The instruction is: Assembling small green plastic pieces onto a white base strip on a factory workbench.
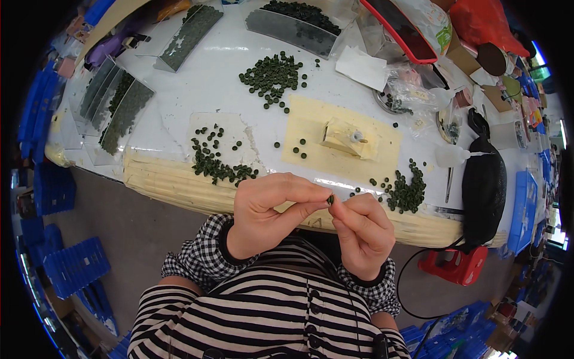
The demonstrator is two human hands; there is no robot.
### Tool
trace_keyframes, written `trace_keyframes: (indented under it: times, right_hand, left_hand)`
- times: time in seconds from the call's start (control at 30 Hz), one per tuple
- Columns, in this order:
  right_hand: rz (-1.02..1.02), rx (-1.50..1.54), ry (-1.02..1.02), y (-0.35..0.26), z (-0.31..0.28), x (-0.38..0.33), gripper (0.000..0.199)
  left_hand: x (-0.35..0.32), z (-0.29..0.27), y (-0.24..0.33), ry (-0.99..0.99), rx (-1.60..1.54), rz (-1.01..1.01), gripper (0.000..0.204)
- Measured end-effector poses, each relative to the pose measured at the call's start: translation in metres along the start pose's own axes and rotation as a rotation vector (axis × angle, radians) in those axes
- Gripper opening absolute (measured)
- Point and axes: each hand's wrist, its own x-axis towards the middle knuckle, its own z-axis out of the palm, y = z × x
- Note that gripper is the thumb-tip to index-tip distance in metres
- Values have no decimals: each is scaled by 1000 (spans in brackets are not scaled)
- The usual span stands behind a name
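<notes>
Between the fingertips of my two hands is one small dark green round piece (pixel 330 200), mostly covered by the fingers. My left hand (pixel 269 206) pinches it from the left with thumb and forefinger. From the right, my right hand (pixel 365 230) meets it in a pinch too. Both hands are above the table's padded front edge. Loose green pieces of the same kind lie in a pile (pixel 218 169) beyond my left hand, in another pile (pixel 406 190) beyond my right, and in a heap (pixel 274 76) farther back.
A small block with a peg (pixel 353 139) is fixed on a yellow taped sheet (pixel 302 119). Clear trays (pixel 191 39) of green pieces stand at the back and left. On the right are a white squeeze bottle (pixel 452 157), tweezers (pixel 449 184), a black bag (pixel 485 185) and a red-cased phone (pixel 403 30).
</notes>
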Motion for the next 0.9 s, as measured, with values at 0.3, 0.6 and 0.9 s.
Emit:
trace_keyframes:
  times: [0.3,0.6,0.9]
  right_hand:
    - [-53,-17,-42,-2,-3,4,38]
    - [-8,-11,-4,1,2,-1,37]
    - [54,-140,188,5,-6,7,32]
  left_hand:
    - [-4,0,-4,-15,-119,-49,18]
    - [-2,-1,-9,-19,-122,-57,18]
    - [-3,2,-10,41,-509,-327,16]
